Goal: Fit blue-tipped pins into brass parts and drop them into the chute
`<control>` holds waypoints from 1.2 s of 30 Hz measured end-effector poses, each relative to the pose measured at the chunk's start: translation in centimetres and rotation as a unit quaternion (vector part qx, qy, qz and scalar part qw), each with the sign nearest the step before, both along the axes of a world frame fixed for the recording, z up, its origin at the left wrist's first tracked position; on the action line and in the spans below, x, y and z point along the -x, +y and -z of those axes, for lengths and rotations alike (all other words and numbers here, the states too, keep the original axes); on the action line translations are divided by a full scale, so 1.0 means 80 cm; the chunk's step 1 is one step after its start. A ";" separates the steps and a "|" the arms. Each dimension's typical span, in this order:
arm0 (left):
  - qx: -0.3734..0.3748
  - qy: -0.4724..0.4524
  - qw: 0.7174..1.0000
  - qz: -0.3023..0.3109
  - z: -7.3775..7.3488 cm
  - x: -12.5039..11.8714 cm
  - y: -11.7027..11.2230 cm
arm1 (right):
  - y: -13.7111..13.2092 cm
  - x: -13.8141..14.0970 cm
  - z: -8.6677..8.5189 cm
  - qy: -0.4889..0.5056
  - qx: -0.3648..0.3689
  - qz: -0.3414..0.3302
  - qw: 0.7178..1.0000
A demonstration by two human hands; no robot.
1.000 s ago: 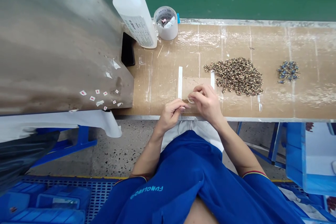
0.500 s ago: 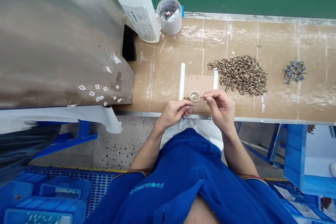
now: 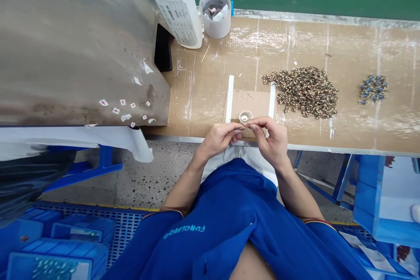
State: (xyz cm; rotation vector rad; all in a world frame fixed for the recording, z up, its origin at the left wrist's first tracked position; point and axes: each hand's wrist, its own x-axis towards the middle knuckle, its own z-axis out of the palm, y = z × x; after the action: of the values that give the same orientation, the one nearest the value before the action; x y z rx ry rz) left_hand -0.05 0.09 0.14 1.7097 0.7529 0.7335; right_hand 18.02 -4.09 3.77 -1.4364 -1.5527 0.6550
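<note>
Between the thumb and fingers of my right hand (image 3: 273,139) is a thin wooden toothpick (image 3: 246,126), its tip at the fingertips of my left hand (image 3: 218,138). My left hand is closed in a pinch; what it holds is too small to make out. Just beyond the fingers stands a small clear cup (image 3: 246,111) with a little whitish, shiny stuff inside. It sits on a cardboard patch (image 3: 251,99) edged by white strips. To the right lies a heap of small brown-and-gold parts (image 3: 306,94).
A smaller pile of blue-and-gold parts (image 3: 373,89) lies farther right. At the back left stand a white bottle (image 3: 179,13) and a tape-roll cup (image 3: 216,26) with scraps, near a black phone (image 3: 163,50) and a loose toothpick (image 3: 205,53). A metal surface (image 3: 65,52) borders the left.
My right hand has moved left, bringing the toothpick from the clear cup's edge to my left fingertips. My left hand keeps its pinch nearly in place. The view has shifted slightly.
</note>
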 end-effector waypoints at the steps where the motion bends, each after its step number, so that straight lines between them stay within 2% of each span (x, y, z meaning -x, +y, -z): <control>1: 0.003 0.001 1.000 0.001 -0.001 0.000 0.000 | 0.000 0.000 0.000 -0.005 0.003 -0.001 1.000; 14: 0.029 -0.001 1.000 0.008 -0.004 0.001 -0.001 | 0.003 0.002 -0.002 -0.020 -0.033 -0.028 0.999; 26: 0.066 -0.027 0.997 -0.006 -0.002 0.002 -0.003 | 0.004 0.004 -0.004 -0.024 -0.023 -0.035 0.999; 30: 0.086 -0.044 0.995 -0.015 0.000 0.002 -0.003 | 0.005 -0.005 -0.002 0.002 -0.008 0.004 1.000; 33: 0.112 -0.072 0.991 -0.023 0.002 0.004 -0.001 | 0.011 -0.014 0.005 0.018 -0.034 0.055 0.998; 36: 0.129 -0.101 0.986 -0.022 0.002 0.007 0.003 | 0.018 -0.017 0.015 -0.004 -0.055 0.057 0.997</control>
State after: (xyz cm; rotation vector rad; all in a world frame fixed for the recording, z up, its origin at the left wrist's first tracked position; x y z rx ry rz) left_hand -0.63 0.36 -0.04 1.3658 0.7119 0.7903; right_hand 19.35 -2.66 2.56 -1.4343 -1.4769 0.4883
